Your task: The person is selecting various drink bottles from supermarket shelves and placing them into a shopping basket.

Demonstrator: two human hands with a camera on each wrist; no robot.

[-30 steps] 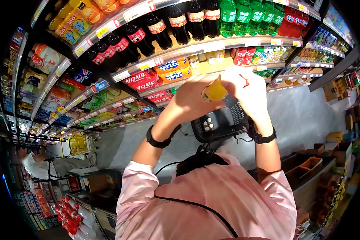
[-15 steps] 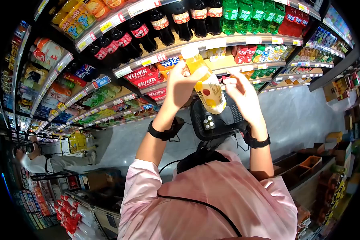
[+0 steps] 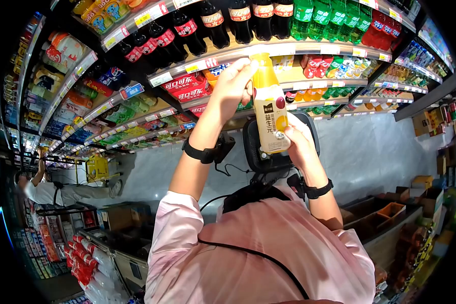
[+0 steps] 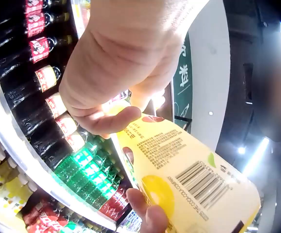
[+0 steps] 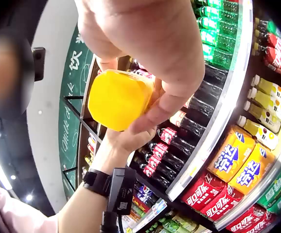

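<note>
A yellow juice bottle with a cream label is held up in front of the shelves, its neck away from me. My left hand grips it near the cap, thumb and fingers curled round the neck. Lower down, my right hand holds the side near the base. The left wrist view shows the label's back with small print and a barcode, the right fingertips beside it. From the right wrist, the bottle's yellow base faces the camera.
Below the bottle is a black shopping basket, partly hidden. Shelves ahead carry cola bottles, green soda bottles and red drink packs. Cartons and an orange crate stand behind on the right. Another person is at the far left.
The bottle first showed its yellow base, then tilted over, and now its front label faces up. The right hand, apart from it half a second ago, now holds it near the base.
</note>
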